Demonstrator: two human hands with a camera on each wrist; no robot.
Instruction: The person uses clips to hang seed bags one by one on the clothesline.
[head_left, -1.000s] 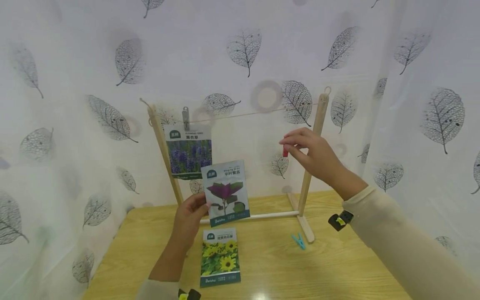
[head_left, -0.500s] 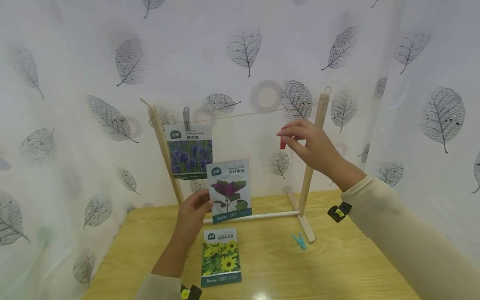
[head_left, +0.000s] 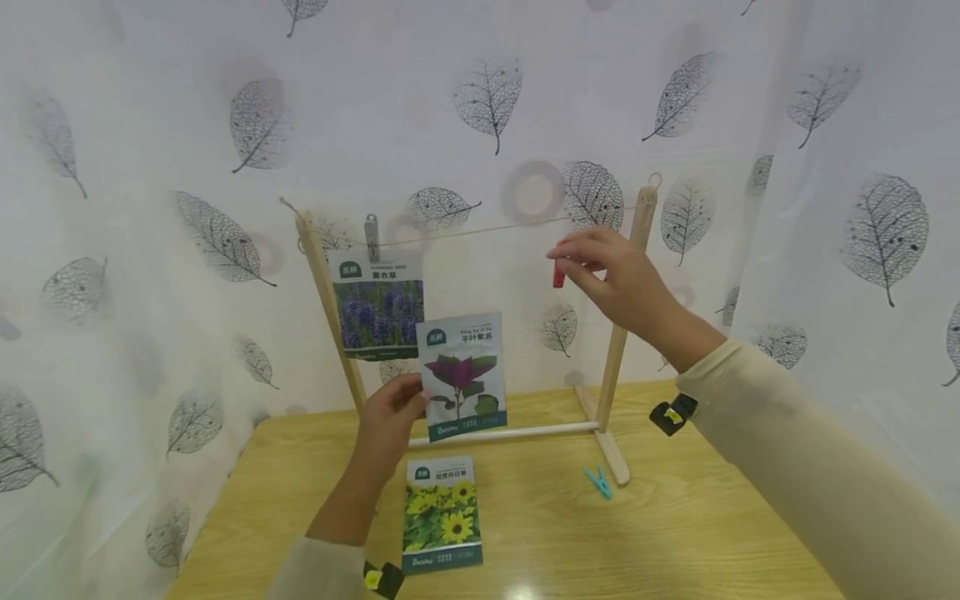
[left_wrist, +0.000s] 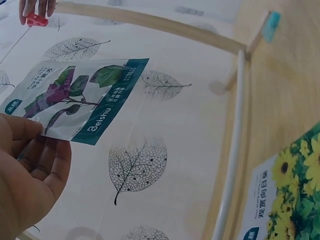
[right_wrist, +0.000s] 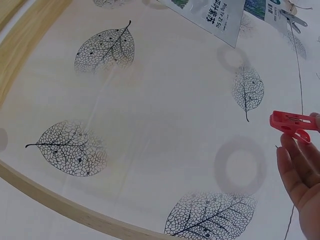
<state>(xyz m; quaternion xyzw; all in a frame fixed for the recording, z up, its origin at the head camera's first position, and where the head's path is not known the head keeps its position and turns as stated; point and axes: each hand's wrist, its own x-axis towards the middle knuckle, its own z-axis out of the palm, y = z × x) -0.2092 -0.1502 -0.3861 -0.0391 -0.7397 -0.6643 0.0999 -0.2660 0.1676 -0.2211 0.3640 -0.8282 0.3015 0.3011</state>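
Observation:
My left hand (head_left: pixel 390 425) pinches the left edge of a seed packet (head_left: pixel 463 375) with a purple-leaved plant on it, holding it upright in the air below the string. In my right hand (head_left: pixel 615 279) a red clothespin (head_left: pixel 558 275) is gripped between thumb and fingers, just under the string (head_left: pixel 510 227); the right wrist view shows the red clothespin (right_wrist: pixel 292 122) side-on. A lavender seed packet (head_left: pixel 378 308) hangs at the string's left end from a grey clothespin (head_left: pixel 372 237). Flat on the table lies a sunflower seed packet (head_left: pixel 442 517).
The string runs between two wooden posts, left (head_left: pixel 330 308) and right (head_left: pixel 630 292), joined low down by a white rod (head_left: pixel 525 432). A blue clothespin (head_left: pixel 597 482) lies on the wooden table (head_left: pixel 547 533) by the right foot. A leaf-print curtain (head_left: pixel 480 100) surrounds the table.
The purple-leaf packet has moved right and slightly up in my left hand. My right hand has risen and shifted left with the red clothespin, closer to the string.

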